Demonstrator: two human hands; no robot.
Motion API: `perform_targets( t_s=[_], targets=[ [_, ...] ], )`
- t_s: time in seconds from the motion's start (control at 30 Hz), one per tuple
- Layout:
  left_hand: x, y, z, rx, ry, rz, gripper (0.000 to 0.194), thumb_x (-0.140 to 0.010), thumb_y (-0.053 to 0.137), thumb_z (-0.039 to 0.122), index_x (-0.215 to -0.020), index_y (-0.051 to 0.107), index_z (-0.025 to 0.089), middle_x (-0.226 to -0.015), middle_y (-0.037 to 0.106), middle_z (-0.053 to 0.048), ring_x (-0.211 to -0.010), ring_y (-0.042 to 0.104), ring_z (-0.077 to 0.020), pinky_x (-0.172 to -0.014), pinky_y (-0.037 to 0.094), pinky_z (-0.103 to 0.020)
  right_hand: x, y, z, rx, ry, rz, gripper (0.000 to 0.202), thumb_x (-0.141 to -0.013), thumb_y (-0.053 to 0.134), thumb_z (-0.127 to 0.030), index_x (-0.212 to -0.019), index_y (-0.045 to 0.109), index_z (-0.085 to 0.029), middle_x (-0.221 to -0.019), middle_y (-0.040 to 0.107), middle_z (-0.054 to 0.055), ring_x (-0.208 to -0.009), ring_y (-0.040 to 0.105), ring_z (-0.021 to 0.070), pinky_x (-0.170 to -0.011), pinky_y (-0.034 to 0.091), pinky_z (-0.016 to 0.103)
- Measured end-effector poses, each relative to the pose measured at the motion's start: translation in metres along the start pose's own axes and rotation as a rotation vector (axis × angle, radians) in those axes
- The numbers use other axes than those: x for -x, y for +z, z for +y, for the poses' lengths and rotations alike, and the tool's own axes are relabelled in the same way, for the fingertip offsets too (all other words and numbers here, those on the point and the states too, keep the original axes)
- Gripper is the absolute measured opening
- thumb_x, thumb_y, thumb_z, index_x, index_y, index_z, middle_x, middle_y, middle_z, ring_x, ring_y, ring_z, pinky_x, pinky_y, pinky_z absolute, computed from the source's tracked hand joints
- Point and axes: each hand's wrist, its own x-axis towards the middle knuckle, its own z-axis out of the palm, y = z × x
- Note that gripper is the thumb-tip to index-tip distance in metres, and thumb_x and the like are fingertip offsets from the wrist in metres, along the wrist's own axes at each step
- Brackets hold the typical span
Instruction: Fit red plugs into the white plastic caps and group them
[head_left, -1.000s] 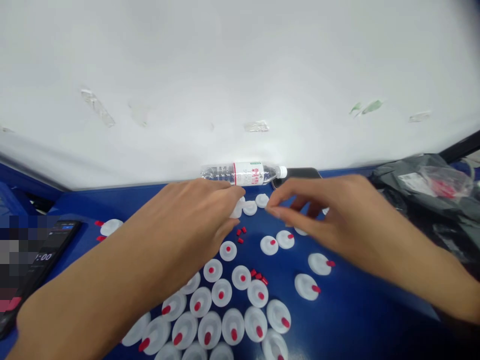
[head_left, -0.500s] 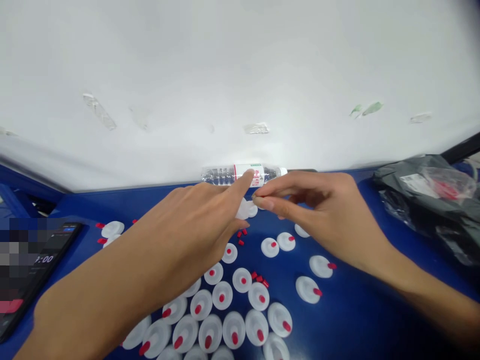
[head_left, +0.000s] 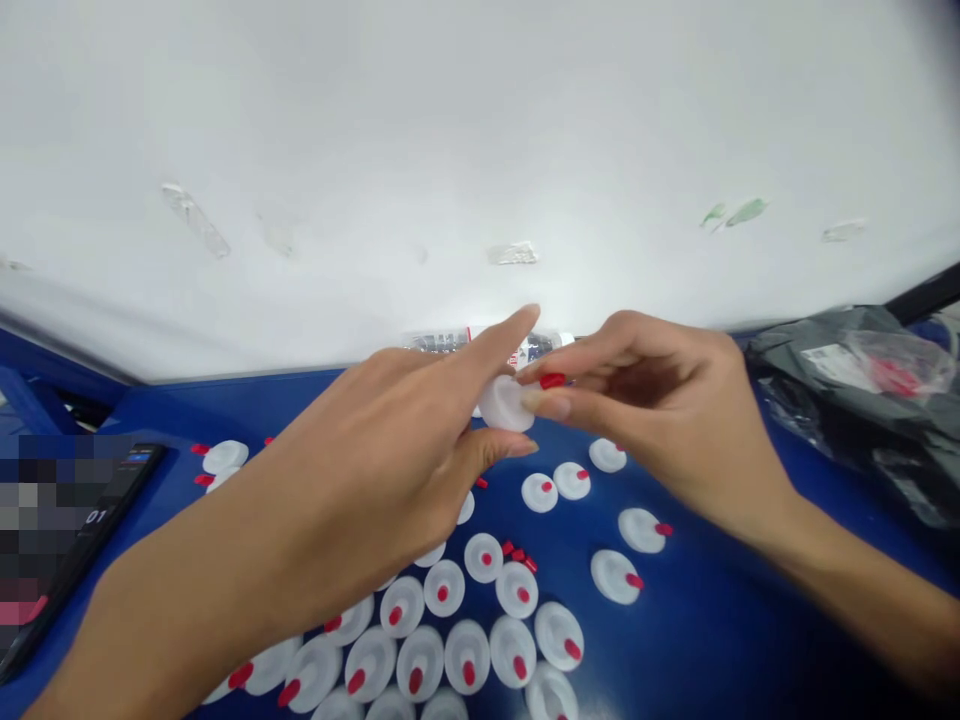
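Left hand (head_left: 409, 430) is gripping white cap (head_left: 504, 405), right hand (head_left: 664, 390) is pinching around red tip (head_left: 553, 381) at the cap's side, tip probably joining onto it

Left hand (head_left: 409, 435) with index finger outstretched, right hand (head_left: 660, 400) close by in a thumb-and-forefinger pinch

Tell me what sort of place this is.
Probably a small-parts workstation: many white caps with red tips sit on a blue table, with loose red bits among them.
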Motion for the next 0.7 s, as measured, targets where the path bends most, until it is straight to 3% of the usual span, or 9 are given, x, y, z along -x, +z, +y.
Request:
perform_targets(
  t_s=[0.17,0.27,0.33,0.43,0.6,0.7],
  targets=[
    [0.006,0.005,-0.010,-0.083,-0.014,-0.058,0.079,-0.104,0.060,0.059,-0.169,0.016,0.049,-0.128,0.076,0.002,-0.110,0.075,-0.0254,-0.090,0.061,-0.039,-0.001,-0.009,0.001,0.128,-0.055,-0.003,0.022,-0.074,0.094,-0.014,-0.081,0.080,-0.028,-0.085,0.083,-0.008,-0.076,0.077,0.0109,-0.069,0.061,0.021],
    [0.007,0.002,-0.011,-0.161,-0.065,-0.042,0.080,-0.102,0.050,0.073,-0.170,0.015,0.047,-0.136,0.073,-0.001,-0.109,0.074,-0.0290,-0.090,0.060,-0.046,-0.009,-0.022,0.002,0.354,0.005,-0.114,0.011,-0.081,0.090,-0.022,-0.083,0.081,-0.027,-0.082,0.082,-0.005,-0.072,0.075,0.0129,-0.064,0.058,0.024],
    [0.006,-0.001,-0.009,-0.186,-0.085,-0.017,0.075,-0.104,0.045,0.073,-0.169,0.022,0.043,-0.132,0.075,-0.003,-0.110,0.073,-0.0310,-0.091,0.059,-0.048,-0.014,-0.031,0.008,0.517,0.116,-0.277,0.007,-0.084,0.086,-0.027,-0.082,0.080,-0.025,-0.080,0.082,-0.002,-0.071,0.076,0.0156,-0.062,0.058,0.026],
    [0.004,-0.006,-0.004,-0.209,-0.091,-0.015,0.066,-0.106,0.044,0.069,-0.165,0.031,0.042,-0.131,0.075,-0.004,-0.107,0.074,-0.0314,-0.092,0.057,-0.050,-0.017,-0.039,0.022,0.699,0.226,-0.471,0.009,-0.087,0.078,-0.020,-0.079,0.075,-0.023,-0.078,0.081,-0.001,-0.071,0.077,0.0173,-0.062,0.056,0.027],
    [0.000,-0.008,-0.001,-0.213,-0.063,-0.060,0.058,-0.110,0.037,0.063,-0.162,0.036,0.038,-0.127,0.076,-0.006,-0.105,0.075,-0.0343,-0.080,0.058,-0.051,-0.014,-0.038,0.044,0.836,0.257,-0.589,0.014,-0.088,0.070,-0.012,-0.077,0.071,-0.021,-0.070,0.077,-0.001,-0.062,0.072,0.0163,-0.054,0.047,0.027],
    [-0.001,-0.008,0.000,-0.201,-0.035,-0.075,0.056,-0.110,0.036,0.056,-0.160,0.041,0.031,-0.116,0.079,-0.007,-0.101,0.076,-0.0357,-0.078,0.059,-0.052,-0.015,-0.037,0.047,0.870,0.263,-0.609,0.008,-0.088,0.073,-0.014,-0.087,0.076,-0.021,-0.075,0.079,0.000,-0.067,0.074,0.0179,-0.059,0.050,0.028]
  ],
)
